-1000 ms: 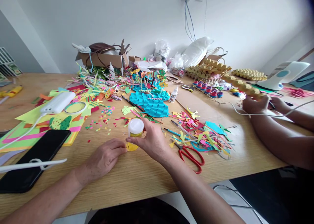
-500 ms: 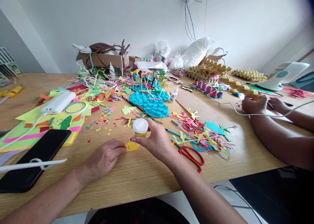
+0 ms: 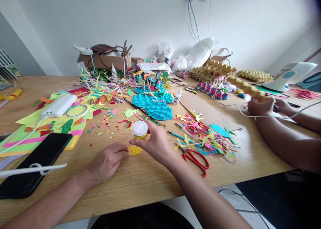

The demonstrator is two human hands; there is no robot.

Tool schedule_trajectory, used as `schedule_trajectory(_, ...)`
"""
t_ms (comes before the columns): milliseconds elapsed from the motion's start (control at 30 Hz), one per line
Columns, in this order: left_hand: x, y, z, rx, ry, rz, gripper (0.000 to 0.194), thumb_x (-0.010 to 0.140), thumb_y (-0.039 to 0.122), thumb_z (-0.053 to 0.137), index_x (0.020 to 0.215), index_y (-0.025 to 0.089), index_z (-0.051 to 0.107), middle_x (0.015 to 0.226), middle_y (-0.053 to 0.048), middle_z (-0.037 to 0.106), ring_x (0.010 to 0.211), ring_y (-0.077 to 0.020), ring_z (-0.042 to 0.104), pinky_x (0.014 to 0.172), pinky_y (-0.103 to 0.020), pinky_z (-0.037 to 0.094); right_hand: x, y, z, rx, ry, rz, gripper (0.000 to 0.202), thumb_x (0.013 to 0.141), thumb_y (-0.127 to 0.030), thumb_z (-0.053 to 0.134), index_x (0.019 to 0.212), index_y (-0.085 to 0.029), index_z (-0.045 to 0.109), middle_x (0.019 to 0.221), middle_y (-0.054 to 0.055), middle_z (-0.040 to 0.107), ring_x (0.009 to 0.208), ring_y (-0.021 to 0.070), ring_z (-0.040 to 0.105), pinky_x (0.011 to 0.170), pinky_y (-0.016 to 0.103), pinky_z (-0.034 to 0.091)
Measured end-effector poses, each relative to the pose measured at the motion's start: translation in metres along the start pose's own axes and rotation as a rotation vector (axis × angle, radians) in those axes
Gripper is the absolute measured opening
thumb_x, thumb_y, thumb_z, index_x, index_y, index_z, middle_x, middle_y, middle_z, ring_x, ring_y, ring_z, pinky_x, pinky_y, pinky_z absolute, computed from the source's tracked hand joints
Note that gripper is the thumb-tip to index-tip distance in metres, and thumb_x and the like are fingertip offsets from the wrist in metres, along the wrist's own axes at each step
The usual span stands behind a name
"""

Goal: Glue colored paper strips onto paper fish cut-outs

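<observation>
My right hand (image 3: 158, 143) is wrapped round a small round container (image 3: 139, 130) with a translucent white top and a yellow lower part. It holds the container upright just above a yellow paper piece (image 3: 135, 150); whether the two touch, I cannot tell. At the left edge of that paper, which has dark marks, the fingertips of my left hand (image 3: 110, 160) are pinched together on it. My left hand rests on the table. Right of my right hand lie red-handled scissors (image 3: 197, 160) and a blue pencil (image 3: 184, 138).
Colourful paper scraps (image 3: 205, 138) spread at right, with blue scaly paper shapes (image 3: 159, 109) and a glue bottle (image 3: 177, 97) behind. A phone (image 3: 37, 162) and white power bank (image 3: 59, 105) lie left. Another person's hands (image 3: 262, 105) hold an egg-carton strip (image 3: 247, 87).
My right hand has shifted slightly left with the container over the yellow paper. My left hand keeps its place. The other person's hands have hardly moved.
</observation>
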State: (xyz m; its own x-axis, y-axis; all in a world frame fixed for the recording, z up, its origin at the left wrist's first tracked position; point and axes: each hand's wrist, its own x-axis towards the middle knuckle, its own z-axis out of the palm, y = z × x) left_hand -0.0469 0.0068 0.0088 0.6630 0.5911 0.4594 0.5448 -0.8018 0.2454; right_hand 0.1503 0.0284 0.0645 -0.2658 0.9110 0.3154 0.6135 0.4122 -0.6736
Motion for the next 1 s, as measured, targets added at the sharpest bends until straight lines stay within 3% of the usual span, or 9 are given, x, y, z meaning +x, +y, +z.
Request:
schedule_trajectory(233,0.0,-0.001,0.001,-0.004,0.052,0.043,0.03,0.083,0.004,0.038,0.095,0.018,0.062,0.093,-0.006,0.064,0.091,-0.0165,0.058,0.078,-0.029,0.052,0.003,-0.008,0.013,0.049,0.0,-0.067,0.035,0.067,-0.04,0.068,0.092,-0.017,0.057,0.085,0.003,0.063,0.075,0.0174,0.056,0.062,0.025,0.038)
schedule_trajectory(400,0.0,-0.001,0.001,-0.011,0.034,0.041,0.028,0.083,0.004,0.039,0.095,0.017,0.062,0.093,-0.006,0.064,0.088,-0.0161,0.059,0.075,-0.028,0.052,-0.002,-0.009,0.005,0.05,-0.055,-0.021,0.034,0.066,-0.04,0.07,0.087,-0.016,0.057,0.08,0.002,0.062,0.071,0.0165,0.055,0.06,0.025,0.037)
schedule_trajectory(533,0.0,-0.001,0.0,0.004,-0.004,0.016,0.031,0.082,0.002,0.037,0.093,0.016,0.062,0.093,-0.007,0.063,0.088,-0.0162,0.059,0.076,-0.029,0.052,0.001,-0.004,-0.001,0.025,-0.015,0.007,0.039,0.063,-0.041,0.072,0.089,-0.016,0.057,0.079,0.002,0.062,0.069,0.0161,0.053,0.058,0.024,0.036)
schedule_trajectory(833,-0.003,-0.004,0.004,-0.006,0.021,0.036,0.031,0.082,0.002,0.039,0.097,0.017,0.061,0.097,-0.006,0.063,0.096,-0.0169,0.057,0.082,-0.031,0.051,0.005,-0.006,0.013,0.041,-0.012,-0.055,0.035,0.066,-0.041,0.068,0.088,-0.017,0.057,0.08,0.002,0.061,0.071,0.0156,0.054,0.058,0.024,0.036)
schedule_trajectory(1000,-0.003,-0.004,0.003,-0.014,0.009,0.024,0.032,0.082,0.003,0.038,0.097,0.018,0.062,0.096,-0.006,0.063,0.094,-0.0167,0.058,0.082,-0.031,0.051,0.005,-0.005,0.01,0.061,-0.003,-0.054,0.038,0.067,-0.041,0.068,0.093,-0.017,0.056,0.082,0.002,0.062,0.073,0.0161,0.055,0.06,0.024,0.037)
